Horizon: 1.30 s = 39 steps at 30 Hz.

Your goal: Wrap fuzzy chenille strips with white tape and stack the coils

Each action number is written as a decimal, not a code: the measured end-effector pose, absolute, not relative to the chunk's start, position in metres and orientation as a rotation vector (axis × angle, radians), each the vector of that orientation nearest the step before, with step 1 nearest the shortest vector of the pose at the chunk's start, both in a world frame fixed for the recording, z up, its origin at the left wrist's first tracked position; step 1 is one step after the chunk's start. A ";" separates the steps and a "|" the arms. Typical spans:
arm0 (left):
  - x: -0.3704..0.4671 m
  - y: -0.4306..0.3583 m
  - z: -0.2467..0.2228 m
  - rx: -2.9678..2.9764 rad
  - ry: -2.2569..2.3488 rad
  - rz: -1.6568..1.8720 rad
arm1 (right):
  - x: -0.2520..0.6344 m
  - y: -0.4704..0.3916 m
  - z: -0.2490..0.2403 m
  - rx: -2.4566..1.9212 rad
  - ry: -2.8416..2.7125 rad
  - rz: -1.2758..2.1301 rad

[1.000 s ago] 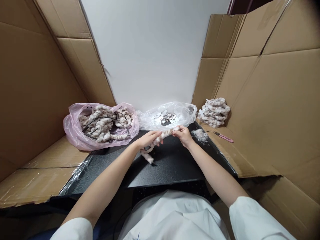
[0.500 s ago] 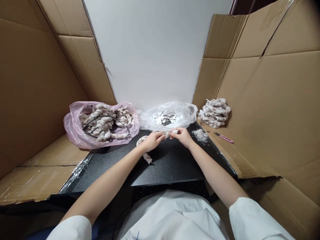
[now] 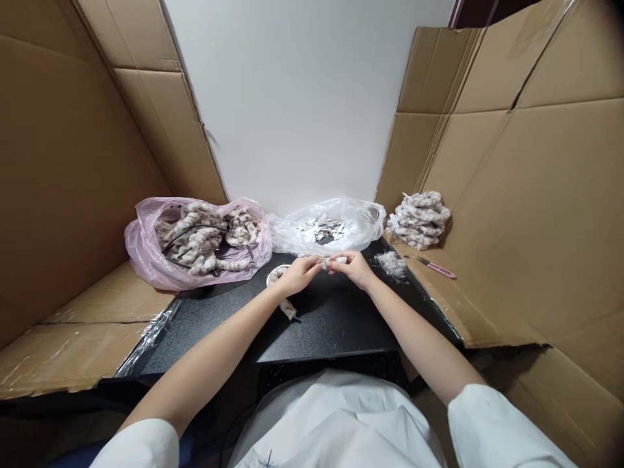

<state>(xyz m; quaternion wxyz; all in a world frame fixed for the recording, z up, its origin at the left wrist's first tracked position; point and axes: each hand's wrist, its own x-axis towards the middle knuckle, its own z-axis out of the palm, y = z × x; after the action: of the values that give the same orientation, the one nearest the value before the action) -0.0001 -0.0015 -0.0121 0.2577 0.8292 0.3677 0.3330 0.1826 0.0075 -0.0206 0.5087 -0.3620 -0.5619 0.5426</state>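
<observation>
My left hand [image 3: 303, 273] and my right hand [image 3: 351, 266] are close together above the black table [image 3: 322, 325]. Between them they pinch a fluffy white-and-brown strip [image 3: 341, 260], mostly covered by the fingers. Beneath my left wrist is a round white object [image 3: 273, 272], partly hidden, with a furry piece [image 3: 287, 308] extending from it toward me; a dark tip sticks out of its end. Just beyond my hands lies a clear plastic bag [image 3: 292, 239] with small silvery and white pieces [image 3: 324, 229] in it.
At the left, a pink plastic bag [image 3: 141, 260] holds furry strips [image 3: 199, 234] with black cords. On the right are a stack of furry coils [image 3: 422, 221], a tuft of loose fluff [image 3: 391, 265] and a pink-handled cutter [image 3: 437, 267]. Cardboard walls [image 3: 546, 214] flank the table.
The fingers of my right hand have shifted slightly on the furry strip, and less of it shows between my hands. Everything else looks the same.
</observation>
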 end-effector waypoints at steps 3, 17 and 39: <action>0.001 -0.001 -0.013 2.258 1.010 0.891 | 0.180 0.005 -0.021 -0.872 -1.400 1.262; 0.004 0.000 -0.019 1.957 0.926 0.862 | 0.177 0.007 -0.033 -0.927 -1.712 0.761; 0.002 0.002 -0.021 2.067 1.058 1.009 | 0.178 0.009 -0.030 -0.801 -1.433 1.225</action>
<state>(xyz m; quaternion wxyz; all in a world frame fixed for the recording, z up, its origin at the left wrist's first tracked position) 0.0021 0.0023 -0.0212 0.3002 0.7788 0.3986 0.3800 0.1778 0.0089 -0.0295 0.5197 -0.3339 -0.5977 0.5111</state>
